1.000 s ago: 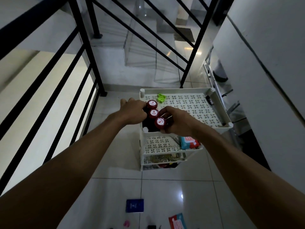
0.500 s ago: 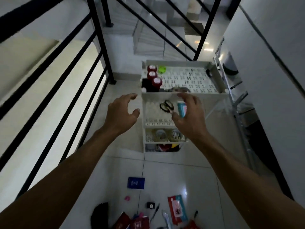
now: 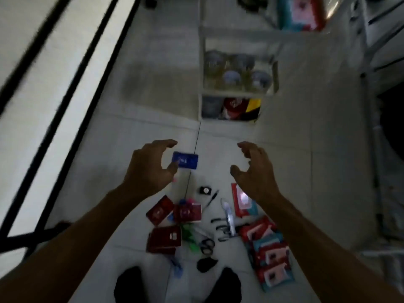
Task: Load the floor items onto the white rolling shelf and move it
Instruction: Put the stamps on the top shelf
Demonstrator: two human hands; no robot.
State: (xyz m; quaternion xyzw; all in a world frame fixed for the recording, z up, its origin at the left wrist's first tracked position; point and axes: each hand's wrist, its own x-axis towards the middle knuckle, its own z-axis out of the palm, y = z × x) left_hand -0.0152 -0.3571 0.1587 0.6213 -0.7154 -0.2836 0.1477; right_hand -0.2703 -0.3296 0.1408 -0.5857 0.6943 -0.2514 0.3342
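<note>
Pale glossy floor tiles (image 3: 135,132) filled the landing, with black railing bars (image 3: 72,84) slanting across the left side and a white wall at the right. Against the far part of the floor stood the white rolling shelf (image 3: 202,62), its lower tiers showing: round lidded jars (image 3: 231,77) on one tier, dark, red and yellow packets (image 3: 235,108) on the bottom one, and a red-and-teal pack (image 3: 299,13) on the tier above, all blurred.

Both hands hung above the floor, empty. The left hand (image 3: 148,169) had its fingers curled wide apart, thumb and forefinger forming an open arc. A blue card pack (image 3: 185,160) lay flat on the tiles within that arc as seen from above; whether the thumb tip touched it could not be told. The right hand (image 3: 254,169) was likewise spread in a loose claw, holding nothing, with bare tile under its fingertips.

Nearer the person, the remaining items lay scattered between the forearms: three dark red card packs (image 3: 166,224) clustered below the left wrist, a small black-and-white object (image 3: 205,190), a pen (image 3: 211,199), scissors (image 3: 206,244), green plastic bits (image 3: 189,235), and a row of red-and-teal wipe packs (image 3: 269,254) partly under the right forearm. Two dark feet (image 3: 131,285) showed at the bottom edge.
</note>
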